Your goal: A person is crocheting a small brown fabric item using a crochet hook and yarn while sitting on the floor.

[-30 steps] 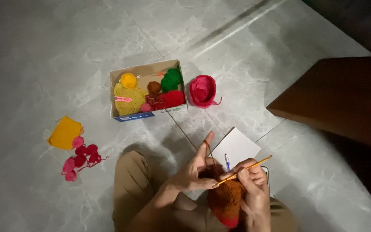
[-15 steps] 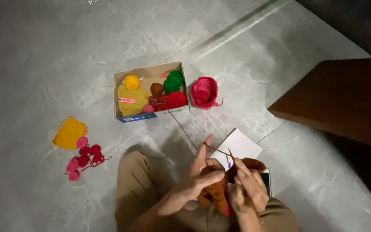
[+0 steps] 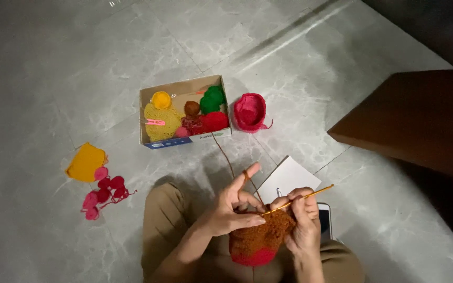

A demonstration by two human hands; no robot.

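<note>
Seated on the grey tiled floor [image 3: 53, 78], knees in tan trousers at the bottom edge. Left hand [image 3: 232, 207] pinching the top rim of a brown crocheted piece with a red base [image 3: 258, 242], thumb and fingers closed on it, forefinger lifted with the brown yarn strand [image 3: 225, 154] looped over it. Right hand [image 3: 301, 222] wrapped around the other side of the piece, fingers shut on a thin yellow crochet hook [image 3: 302, 198], its tip at the rim. Compared with half a second ago: hook swung up to slant high toward the right (before, lower and partly buried between the hands), work lifted a little higher over the lap. Yarn trailing back to an open cardboard box [image 3: 184, 141] holding yellow, brown, green and red balls. Red crocheted cup [image 3: 249, 111] just beside the box, unmoved. White paper [image 3: 289, 178] and a phone [image 3: 325, 222] lying near the right hand. Yellow piece [image 3: 86, 162] and pink crocheted bits [image 3: 103, 194] off to the left, as before.
</note>
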